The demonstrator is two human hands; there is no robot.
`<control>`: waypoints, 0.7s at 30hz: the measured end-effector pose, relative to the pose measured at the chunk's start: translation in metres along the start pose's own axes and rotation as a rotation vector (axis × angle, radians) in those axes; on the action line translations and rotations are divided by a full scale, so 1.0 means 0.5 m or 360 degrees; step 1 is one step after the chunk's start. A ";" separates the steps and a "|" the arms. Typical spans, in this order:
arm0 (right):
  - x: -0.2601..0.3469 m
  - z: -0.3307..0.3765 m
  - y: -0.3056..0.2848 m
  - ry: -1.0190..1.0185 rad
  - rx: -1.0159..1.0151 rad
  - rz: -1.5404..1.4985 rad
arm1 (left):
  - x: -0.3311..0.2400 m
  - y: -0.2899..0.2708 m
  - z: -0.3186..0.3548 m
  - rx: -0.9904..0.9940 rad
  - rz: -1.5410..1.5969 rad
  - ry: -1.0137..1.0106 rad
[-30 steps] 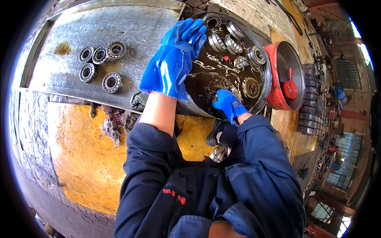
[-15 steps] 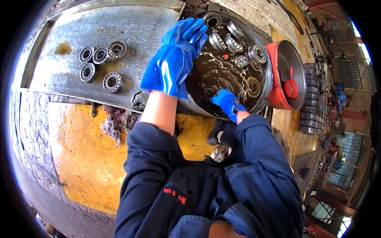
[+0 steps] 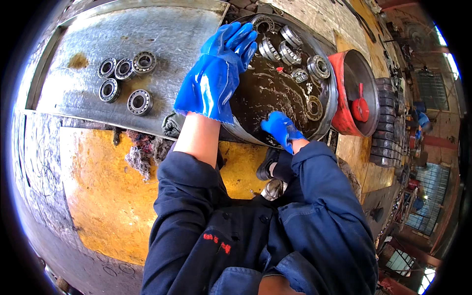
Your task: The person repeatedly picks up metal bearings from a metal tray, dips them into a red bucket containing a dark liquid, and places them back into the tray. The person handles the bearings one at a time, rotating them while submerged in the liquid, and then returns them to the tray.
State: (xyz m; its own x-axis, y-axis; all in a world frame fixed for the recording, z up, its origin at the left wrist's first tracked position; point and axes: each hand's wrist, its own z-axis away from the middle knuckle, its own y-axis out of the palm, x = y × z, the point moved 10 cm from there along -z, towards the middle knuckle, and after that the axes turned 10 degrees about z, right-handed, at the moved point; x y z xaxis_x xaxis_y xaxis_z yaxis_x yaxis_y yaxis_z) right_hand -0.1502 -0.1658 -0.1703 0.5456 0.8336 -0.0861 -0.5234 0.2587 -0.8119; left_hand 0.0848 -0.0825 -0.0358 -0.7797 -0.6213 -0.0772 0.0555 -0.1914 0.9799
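Observation:
My left hand, in a glossy blue glove, rests over the left rim of a round metal tub. Its fingers are stretched out toward the tub's far side and hold nothing. My right hand, also gloved in blue, is low at the near side of the tub, at the dark liquid. Its fingers are curled, and their tips and whatever they may grip are hidden. Several steel roller bearings sit in the liquid at the far right. A brassy bearing ring lies right of my right hand.
Left of the tub, several bearings sit on a metal tray. A grey rag lies at its near edge. To the right, a red drum holds a red object with a thin handle. Frayed waste cloth lies near the yellow board.
My right hand has shifted very slightly left, and the ripples on the dark liquid look different. My left hand stays in place.

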 end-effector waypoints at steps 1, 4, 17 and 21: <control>0.022 0.005 -0.006 -0.0096 0.0034 0.0226 | 0.002 0.003 0.002 0.0012 -0.0011 0.0010; 0.092 0.016 -0.012 -0.0519 0.0025 0.0873 | 0.006 0.000 -0.007 0.0026 -0.0018 -0.0027; 0.098 -0.014 0.025 -0.0392 -0.0035 0.0985 | 0.009 0.004 -0.007 0.0111 -0.0051 -0.0018; 0.120 -0.029 0.069 -0.0689 -0.0284 0.1103 | 0.024 0.002 -0.007 0.0096 -0.0077 -0.0033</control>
State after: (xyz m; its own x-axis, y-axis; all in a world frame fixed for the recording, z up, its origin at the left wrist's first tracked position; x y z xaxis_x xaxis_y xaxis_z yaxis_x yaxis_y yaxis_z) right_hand -0.1260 -0.1140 -0.2121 -0.1802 0.8988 -0.3996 -0.5165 -0.4322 -0.7392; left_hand 0.0777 -0.0928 -0.0362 -0.7933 -0.5966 -0.1216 -0.0199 -0.1742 0.9845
